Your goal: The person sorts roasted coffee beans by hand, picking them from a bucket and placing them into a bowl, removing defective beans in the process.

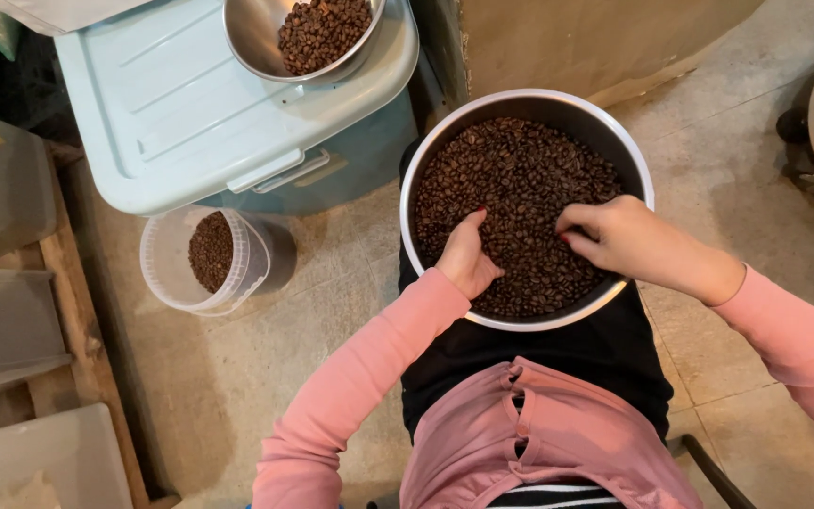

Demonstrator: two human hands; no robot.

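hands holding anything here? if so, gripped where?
Cannot tell for certain. Both the left hand and right hand rest in the coffee beans inside the large metal bowl, fingers curled; any beans pinched are hidden. Neither hand grips the bowl.

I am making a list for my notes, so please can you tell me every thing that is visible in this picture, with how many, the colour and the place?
large metal bowl: one, silver, on the person's lap, centre
coffee beans: many, dark brown, filling the large bowl
small metal bowl: one, silver, partly filled with beans, on the bin lid, top
lidded plastic bin: one, pale blue, upper left
clear plastic bucket: one, transparent, some beans inside, on the floor beside the bin
grey containers: several, left edge
tiled floor: beige
left hand: in the beans, near rim
right hand: on the beans, right side
sleeves: two, pink
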